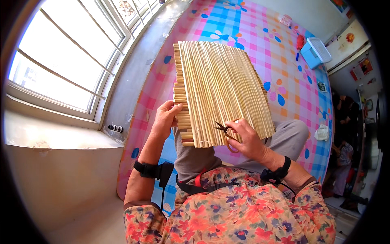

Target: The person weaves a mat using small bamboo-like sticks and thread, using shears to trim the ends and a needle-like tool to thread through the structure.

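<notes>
Tan stick matting (223, 89) is pinched at its left edge by the left hand (164, 118), the right hand (247, 140) gripping scissors (223, 128).

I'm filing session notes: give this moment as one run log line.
left hand: gripping stick panel at left edge | right hand: holding scissors, blades apart, over panel | legs: partly covered

Text: none readable | labels, brands: none readable | numbers: none readable | signs: none readable
</notes>
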Tool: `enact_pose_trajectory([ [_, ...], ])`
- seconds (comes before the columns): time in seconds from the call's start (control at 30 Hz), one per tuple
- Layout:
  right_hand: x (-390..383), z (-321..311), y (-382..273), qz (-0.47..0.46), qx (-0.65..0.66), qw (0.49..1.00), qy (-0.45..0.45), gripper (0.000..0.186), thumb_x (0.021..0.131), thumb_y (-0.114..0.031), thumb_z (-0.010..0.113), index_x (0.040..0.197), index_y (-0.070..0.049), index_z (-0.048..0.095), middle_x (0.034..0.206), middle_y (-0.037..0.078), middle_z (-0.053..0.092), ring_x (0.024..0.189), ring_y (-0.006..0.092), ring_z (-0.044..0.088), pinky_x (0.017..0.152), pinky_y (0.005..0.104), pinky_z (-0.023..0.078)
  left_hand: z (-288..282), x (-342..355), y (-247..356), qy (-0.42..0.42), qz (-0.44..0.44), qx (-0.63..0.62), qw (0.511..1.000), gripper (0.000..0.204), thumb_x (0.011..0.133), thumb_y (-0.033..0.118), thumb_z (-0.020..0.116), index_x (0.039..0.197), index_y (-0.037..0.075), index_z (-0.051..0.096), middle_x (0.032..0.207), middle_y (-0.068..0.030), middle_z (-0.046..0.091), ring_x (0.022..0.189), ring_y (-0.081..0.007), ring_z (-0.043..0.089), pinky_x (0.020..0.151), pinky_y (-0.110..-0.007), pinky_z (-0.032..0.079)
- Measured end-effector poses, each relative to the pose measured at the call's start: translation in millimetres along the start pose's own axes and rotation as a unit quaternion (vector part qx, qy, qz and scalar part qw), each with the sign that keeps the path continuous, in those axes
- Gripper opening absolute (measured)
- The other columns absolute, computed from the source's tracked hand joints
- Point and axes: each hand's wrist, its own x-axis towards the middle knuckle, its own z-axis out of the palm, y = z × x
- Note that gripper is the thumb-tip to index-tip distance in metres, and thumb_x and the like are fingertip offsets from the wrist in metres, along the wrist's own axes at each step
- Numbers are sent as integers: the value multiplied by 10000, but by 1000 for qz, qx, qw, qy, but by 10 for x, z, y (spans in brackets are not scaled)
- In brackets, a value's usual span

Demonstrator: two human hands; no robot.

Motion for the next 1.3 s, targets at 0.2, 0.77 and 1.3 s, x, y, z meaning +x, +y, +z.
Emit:
enact_pose_trajectory([
  [0.2,-97,-50,-97,-109,-146,983,26,686,705,-209,789,1310,-55,504,973,130,456,901,307,494,811,417,428,188,-78,138,-25,14,-47,999,200,923,220,613,999,35,626,797,0,629,568,-38,550,437,-178,388],
  [0.77,-283,-368,-58,-199,-227,948,100,410,720,-48,680,1120,-87,595,848,105,486,842,293,562,699,378,502,52,-130,625,23,392,550,737,780,682,39,765,1386,80,433,1473,-103,405,1383,-294,346,1121,-427,306],
  [1.3,0,-1612,-371,-189,-351,877,270,524,660,-17,744,1161,-65,601,899,131,517,813,322,553,704,385,492,882,402,1415,-232,593,461,618,404,747,64,702,1135,23,597,1159,-166,633,1080,-348,608,902,-400,505],
])
